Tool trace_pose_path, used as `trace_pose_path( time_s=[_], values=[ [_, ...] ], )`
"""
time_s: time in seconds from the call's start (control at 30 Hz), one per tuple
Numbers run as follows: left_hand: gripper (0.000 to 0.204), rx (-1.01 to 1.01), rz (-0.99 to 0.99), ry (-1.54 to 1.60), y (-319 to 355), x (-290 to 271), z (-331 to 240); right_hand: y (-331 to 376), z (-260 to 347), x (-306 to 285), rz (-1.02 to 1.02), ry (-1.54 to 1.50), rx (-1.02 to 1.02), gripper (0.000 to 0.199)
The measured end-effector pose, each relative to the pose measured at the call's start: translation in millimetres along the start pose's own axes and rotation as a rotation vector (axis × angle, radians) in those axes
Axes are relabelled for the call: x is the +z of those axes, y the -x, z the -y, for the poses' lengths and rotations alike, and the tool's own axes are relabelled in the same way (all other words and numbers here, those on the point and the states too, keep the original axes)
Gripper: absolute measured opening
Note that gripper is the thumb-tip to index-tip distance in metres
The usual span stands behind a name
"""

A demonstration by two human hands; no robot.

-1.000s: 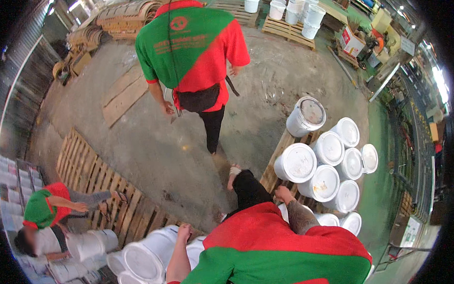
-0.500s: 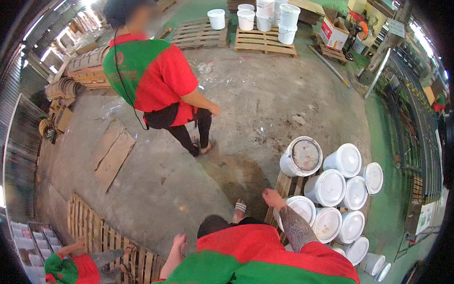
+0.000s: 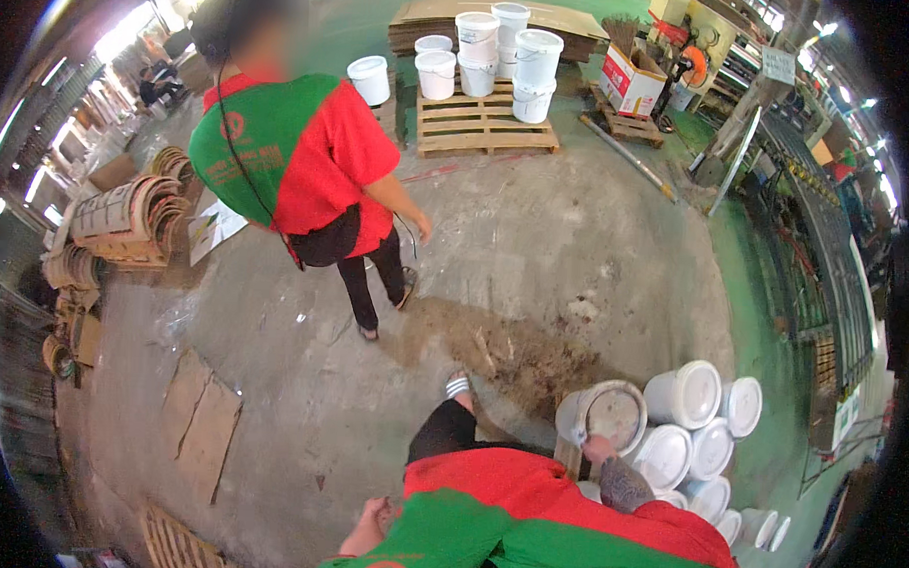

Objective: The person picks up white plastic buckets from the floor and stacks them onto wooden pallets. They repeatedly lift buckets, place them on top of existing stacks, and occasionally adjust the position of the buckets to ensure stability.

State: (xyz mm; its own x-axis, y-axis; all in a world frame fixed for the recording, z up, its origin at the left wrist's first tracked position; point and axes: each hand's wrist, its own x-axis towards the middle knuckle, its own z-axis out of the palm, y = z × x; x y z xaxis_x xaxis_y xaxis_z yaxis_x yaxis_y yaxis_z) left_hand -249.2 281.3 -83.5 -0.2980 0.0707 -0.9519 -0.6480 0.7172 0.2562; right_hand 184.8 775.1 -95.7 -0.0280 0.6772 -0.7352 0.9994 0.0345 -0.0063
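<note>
At the lower right my right hand [image 3: 598,449] reaches to a white bucket [image 3: 610,415] with a stained lid. Its fingers look curled at the bucket's near rim; their tips are partly hidden, and I cannot tell whether they grip the rim or a handle. My left hand [image 3: 370,523] hangs at my left side, loosely closed, with nothing visible in it. My red and green sleeves and back fill the lower edge. Beside the stained bucket stand several more lidded white buckets [image 3: 683,394], close together.
Ahead on the left a person [image 3: 293,168] in a red and green shirt is walking. More white buckets [image 3: 477,36] stand on a wooden pallet [image 3: 485,125] at the back. Flat cardboard [image 3: 201,425] lies on the floor. A long pole [image 3: 629,157] lies near a carton [image 3: 632,82].
My right hand has come to the stained bucket from above the nearer buckets. I have moved forward, and the other person has stepped onward. The left hand stays low at my side.
</note>
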Motion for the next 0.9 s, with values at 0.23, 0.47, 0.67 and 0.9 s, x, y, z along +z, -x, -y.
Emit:
trace_pose_path(
  time_s=[0.23,0.47,0.67,0.9],
  values=[
    [0.026,0.252,-0.137,-0.089,-73.8,-40.5,-339.2,-61.7,106.1,-92.7,0.031,-0.561,-0.205,0.026],
    [0.030,0.871,-0.262,-0.112,-155.8,-8.8,-693.3,-249.7,291.1,-177.9,-0.084,-0.338,-0.583,0.036],
    [0.022,0.490,-0.136,0.119,-188.0,46.0,-811.9,-416.4,440.7,-352.7,-0.023,0.127,-0.640,0.041],
    [0.027,0.257,0.058,-0.360,-212.2,119.5,-881.8,-508.4,704.9,-661.8,-0.220,-0.349,-0.486,0.039]
  ],
)
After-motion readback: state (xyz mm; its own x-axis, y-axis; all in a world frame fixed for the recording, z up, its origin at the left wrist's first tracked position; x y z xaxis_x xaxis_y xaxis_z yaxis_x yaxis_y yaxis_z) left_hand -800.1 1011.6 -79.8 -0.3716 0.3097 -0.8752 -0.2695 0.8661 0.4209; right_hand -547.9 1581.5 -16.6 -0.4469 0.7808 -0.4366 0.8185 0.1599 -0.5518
